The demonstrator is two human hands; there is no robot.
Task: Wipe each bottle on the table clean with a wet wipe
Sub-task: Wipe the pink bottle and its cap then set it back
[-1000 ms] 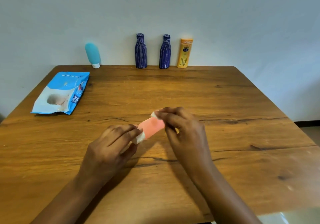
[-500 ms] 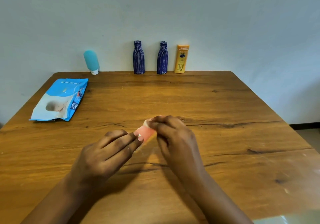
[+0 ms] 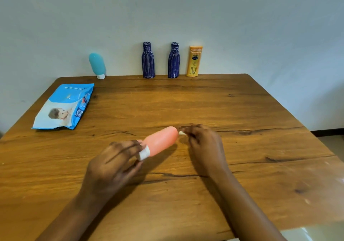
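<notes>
Left hand (image 3: pixel 113 164) holds pink bottle (image 3: pixel 161 142), right hand (image 3: pixel 202 144) pinches wet wipe (image 3: pixel 181 133) at its tip.
Pink bottle is tilted above the middle of the wooden surface (image 3: pixel 242 119), rounded end toward 1 o'clock, white cap (image 3: pixel 144 152) toward 7 o'clock. The left hand's fingers curl round the cap end. The right hand's fingertips are closed narrow on a small balled wet wipe just beside the rounded end; cannot tell if it touches. Blue wipes pack (image 3: pixel 65 106) lies flat at 10 o'clock. Along the far edge by the wall (image 3: pixel 260 26): teal bottle (image 3: pixel 96 64) standing cap-down at 11 o'clock, left dark blue bottle (image 3: pixel 148 60), right dark blue bottle (image 3: pixel 173 60) and yellow lotion bottle (image 3: pixel 194 61) upright in a row at 12 o'clock, near each other but apart.
</notes>
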